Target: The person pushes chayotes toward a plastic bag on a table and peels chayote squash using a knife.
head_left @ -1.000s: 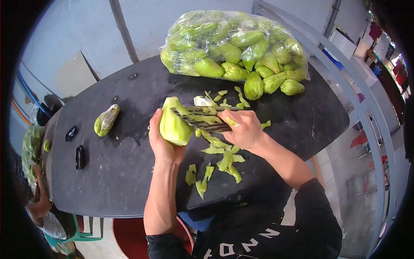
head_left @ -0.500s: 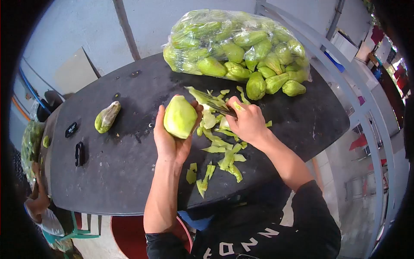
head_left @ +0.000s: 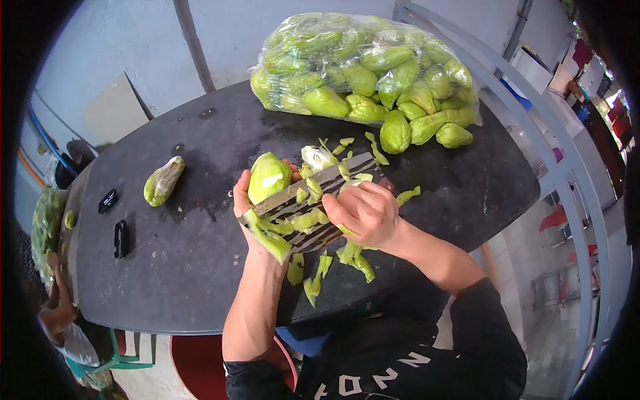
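My left hand (head_left: 243, 200) is wrapped around a largely peeled chayote (head_left: 269, 175), pale green and wet-looking, held above the table. In my right hand (head_left: 363, 212) is a wide-bladed knife (head_left: 327, 183). Its shiny blade lies across in front of the chayote's lower side, mirroring peels and streaks. A thick strip of peel (head_left: 270, 241) hangs at the blade's far end, by my left wrist. Below and behind the knife, cut peels (head_left: 357, 260) are scattered on the dark table (head_left: 200, 267). The knife's handle is hidden by my fingers.
A clear plastic bag (head_left: 313, 50) full of chayotes lies at the back, with several spilling from its mouth. One chayote (head_left: 164, 181) sits alone at left, near two black objects (head_left: 121, 239). A red tub (head_left: 193, 367) stands below the front edge. Another person's arm (head_left: 63, 293) shows far left.
My right hand has brought the knife down and left, its broad blade now turned across the chayote. The chayote has tilted in my left hand, and a peel strip hangs at the blade.
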Tool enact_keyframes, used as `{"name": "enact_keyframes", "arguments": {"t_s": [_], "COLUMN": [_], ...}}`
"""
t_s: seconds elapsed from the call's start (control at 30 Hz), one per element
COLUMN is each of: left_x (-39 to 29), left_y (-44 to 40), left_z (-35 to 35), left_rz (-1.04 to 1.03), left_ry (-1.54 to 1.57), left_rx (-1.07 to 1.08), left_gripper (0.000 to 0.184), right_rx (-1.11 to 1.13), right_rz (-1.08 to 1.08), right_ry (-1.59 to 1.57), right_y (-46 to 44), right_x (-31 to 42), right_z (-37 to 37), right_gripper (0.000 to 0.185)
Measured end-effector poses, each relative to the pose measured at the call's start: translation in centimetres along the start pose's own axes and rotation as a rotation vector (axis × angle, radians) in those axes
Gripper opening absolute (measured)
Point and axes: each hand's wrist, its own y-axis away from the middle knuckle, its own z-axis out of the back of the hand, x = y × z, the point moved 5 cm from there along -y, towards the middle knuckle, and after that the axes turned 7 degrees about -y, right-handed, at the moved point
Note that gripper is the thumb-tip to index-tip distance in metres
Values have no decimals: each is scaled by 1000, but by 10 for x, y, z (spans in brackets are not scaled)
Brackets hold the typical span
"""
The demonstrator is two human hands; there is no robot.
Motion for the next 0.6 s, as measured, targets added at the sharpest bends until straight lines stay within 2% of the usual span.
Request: {"name": "enact_keyframes", "arguments": {"t_s": [0.07,0.13,0.2,0.23,0.3,0.43,0.6], "left_x": [0,-1,-7,-8,-13,-19,-21], "left_y": [-1,1,3,1,5,5,2], "left_z": [4,4,4,5,-1,-2,1], "left_rz": [-8,-18,-116,-128,-186,-216,-254], "left_ry": [17,32,-181,-157,-126,-161,-183], "left_rx": [43,83,-1,-49,-146,-58,-107], "left_gripper": [52,52,52,52,51,50,48], "right_rx": [5,21,30,38,59,43,52], "right_rz": [-3,-5,-83,-162,-191,-238,-295], "right_ry": [9,89,50,13,40,-50,-87], "right_y": [-1,-4,-5,-4,2,3,6], "right_x": [0,1,-7,-13,-21,-24,-28], "right_z": [1,2,1,1,2,3,-4], "right_gripper": [36,21,23,24,30,35,33]}}
